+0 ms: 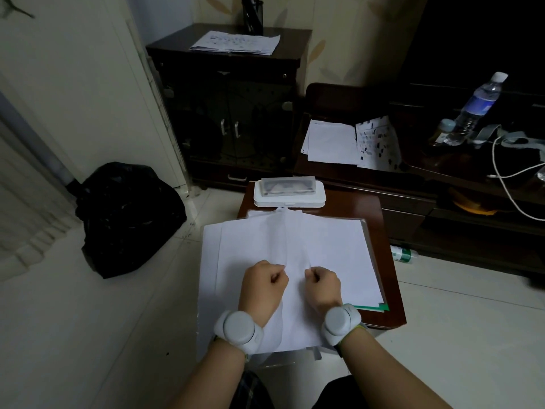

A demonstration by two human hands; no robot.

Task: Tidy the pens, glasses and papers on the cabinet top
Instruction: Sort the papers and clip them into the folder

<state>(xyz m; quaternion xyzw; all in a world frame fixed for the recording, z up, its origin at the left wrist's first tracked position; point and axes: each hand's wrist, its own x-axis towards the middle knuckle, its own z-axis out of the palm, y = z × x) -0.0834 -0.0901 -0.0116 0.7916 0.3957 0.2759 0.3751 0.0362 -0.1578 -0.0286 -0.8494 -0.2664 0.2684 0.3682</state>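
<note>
White paper is the matter in hand: a loose stack of sheets [330, 249] lies on the small reddish-brown worktop [383, 214] straight in front of the person, its long axis running away from the body, and a raised fold or crease runs up the middle of the top sheet between the two fists. Going left to right, a black plastic bag [129, 216] sits on the pale floor tiles well apart from the stack; then the left hand [263, 283], fingers curled, appears to pinch the top sheet just left of the crease; then the right hand [323, 283], likewise curled, pinching the paper just right of it. Both hands sit at the near end of the stack, equally close, so either could draw the sheet. Beyond them, at the far edge of the worktop and touching the stack's far end, a clear glasses case [287, 187] rests on a flat white box [289, 200]; it would block sheets pushed forward. A green folder edge [380, 307] shows under the stack at the right. Farther back stands a dark cabinet [230, 107] with more papers [236, 42] on its top, and to the right a low shelf carries other sheets [333, 141], a water bottle [479, 104] and a white cable [507, 184]. Pens cannot be made out for certain.
</note>
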